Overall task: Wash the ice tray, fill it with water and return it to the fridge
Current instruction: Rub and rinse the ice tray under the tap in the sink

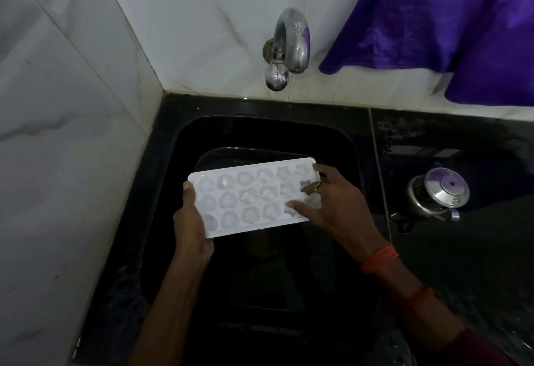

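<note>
**While your right hand (pixel 332 207) works the cells, your left hand (pixel 192 221) steadies the ice tray (pixel 248 198)**

Because you hold the ice tray low over the sink (pixel 260 134), in front of the tap (pixel 291 42), runoff would fall straight into it. Your left hand grips the left end, thumb over the rim and fingers hidden beneath, so the tray sits nearly level. Your right hand lies spread on the right-end cells, fingertips touching, clasping nothing; I judge this a rubbing step. No stream shows at the tap.

Room lies open between tap (pixel 291 42) and ice tray (pixel 248 201); a steel pot (pixel 433 195) stands rightward.
</note>
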The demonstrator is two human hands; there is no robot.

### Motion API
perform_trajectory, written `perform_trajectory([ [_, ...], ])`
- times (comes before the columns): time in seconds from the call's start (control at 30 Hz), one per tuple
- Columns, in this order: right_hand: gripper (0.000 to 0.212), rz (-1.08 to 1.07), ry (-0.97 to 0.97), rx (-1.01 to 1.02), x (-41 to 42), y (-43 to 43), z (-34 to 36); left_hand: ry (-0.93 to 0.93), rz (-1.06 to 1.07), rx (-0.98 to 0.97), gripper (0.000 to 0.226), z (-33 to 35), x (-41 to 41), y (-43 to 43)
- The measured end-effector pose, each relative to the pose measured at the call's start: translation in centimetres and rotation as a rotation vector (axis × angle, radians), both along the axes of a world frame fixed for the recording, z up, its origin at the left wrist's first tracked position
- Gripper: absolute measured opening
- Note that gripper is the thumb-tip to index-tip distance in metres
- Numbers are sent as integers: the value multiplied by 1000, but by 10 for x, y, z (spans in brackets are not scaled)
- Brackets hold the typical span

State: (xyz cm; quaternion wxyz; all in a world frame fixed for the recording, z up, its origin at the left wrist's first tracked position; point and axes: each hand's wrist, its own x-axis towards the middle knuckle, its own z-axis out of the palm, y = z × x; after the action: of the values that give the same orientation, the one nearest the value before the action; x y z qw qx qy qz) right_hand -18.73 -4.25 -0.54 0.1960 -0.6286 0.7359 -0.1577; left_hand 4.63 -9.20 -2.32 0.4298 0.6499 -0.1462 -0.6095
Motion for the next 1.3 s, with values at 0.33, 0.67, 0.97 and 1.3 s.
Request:
perform_trajectory([
  [0.33, 53, -32, -49, -144, 0, 17, -9, -24, 32, 17, 45, -3, -1, -3],
  [0.67, 59, 129, -59, -177, -10, 28, -20, -40, 31, 13, 45, -2, 0, -3],
  [0.97, 69, 142, 52, -177, -11, 30, -25, -61, 9, -19, 44, 7, -3, -1],
  [1.3, 70, 148, 65, -165, -14, 32, -25, -71, 20, -6, 45, 8, -6, 1],
])
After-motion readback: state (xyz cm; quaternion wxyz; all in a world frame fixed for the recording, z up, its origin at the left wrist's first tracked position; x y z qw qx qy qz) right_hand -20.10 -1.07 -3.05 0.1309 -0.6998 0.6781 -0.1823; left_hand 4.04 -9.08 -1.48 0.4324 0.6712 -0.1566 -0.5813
